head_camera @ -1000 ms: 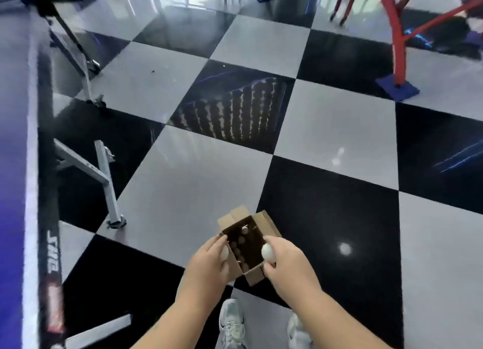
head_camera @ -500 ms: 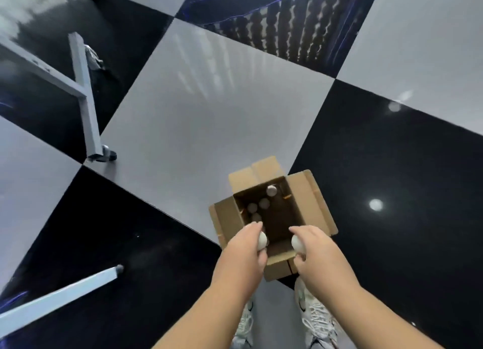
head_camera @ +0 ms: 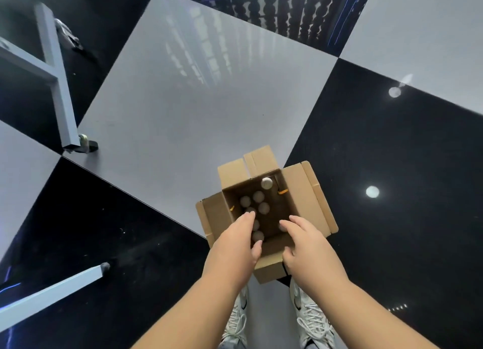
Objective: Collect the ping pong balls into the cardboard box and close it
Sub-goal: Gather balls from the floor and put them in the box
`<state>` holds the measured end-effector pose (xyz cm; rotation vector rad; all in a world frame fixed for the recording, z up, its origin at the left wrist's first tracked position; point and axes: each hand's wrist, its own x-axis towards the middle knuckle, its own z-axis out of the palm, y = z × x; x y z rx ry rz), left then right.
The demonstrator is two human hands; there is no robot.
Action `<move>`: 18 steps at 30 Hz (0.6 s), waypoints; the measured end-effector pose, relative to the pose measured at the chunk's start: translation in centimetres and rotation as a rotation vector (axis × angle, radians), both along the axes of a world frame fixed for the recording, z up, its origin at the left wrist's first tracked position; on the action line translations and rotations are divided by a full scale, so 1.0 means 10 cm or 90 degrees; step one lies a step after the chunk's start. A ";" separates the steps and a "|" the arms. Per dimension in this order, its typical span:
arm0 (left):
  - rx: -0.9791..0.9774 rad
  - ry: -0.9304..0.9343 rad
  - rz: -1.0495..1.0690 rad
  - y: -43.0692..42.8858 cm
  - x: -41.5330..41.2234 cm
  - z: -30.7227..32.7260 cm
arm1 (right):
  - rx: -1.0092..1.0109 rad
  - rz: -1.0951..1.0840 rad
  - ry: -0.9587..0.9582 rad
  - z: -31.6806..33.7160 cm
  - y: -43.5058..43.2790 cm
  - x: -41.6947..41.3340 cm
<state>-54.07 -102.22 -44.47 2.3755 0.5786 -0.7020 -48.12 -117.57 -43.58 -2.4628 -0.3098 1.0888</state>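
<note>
Brown cardboard box (head_camera: 300, 191) upright on floor (head_camera: 183, 113), 4 flaps open & splayed out. Approx. 7 pale ping pong balls (head_camera: 263, 208) lie inside on btm; brighter ball (head_camera: 266, 183) by far wall.

Likely a table tennis or games hall: glossy black-and-white chequered floor (head_camera: 183, 100), grey metal frame legs (head_camera: 60, 87) far left (a castor at one foot), ping pong balls (head_camera: 263, 208) in a cardboard box (head_camera: 300, 199)

Both hands (head_camera: 271, 246) hover over the open cardboard box (head_camera: 300, 197); ping pong balls (head_camera: 263, 208) inside
</note>
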 end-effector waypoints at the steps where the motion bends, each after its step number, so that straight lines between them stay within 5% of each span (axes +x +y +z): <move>1: 0.005 -0.006 -0.005 0.00 0.01 0.05 | 0.001 0.001 -0.003 0.06 -0.01 0.02; 9: 0.072 -0.076 -0.002 0.01 0.15 0.94 | 0.081 0.016 -0.116 0.92 0.06 0.33; 18: 0.146 -0.332 0.136 0.19 -0.01 3.60 | 0.205 0.211 -0.315 3.66 0.49 0.65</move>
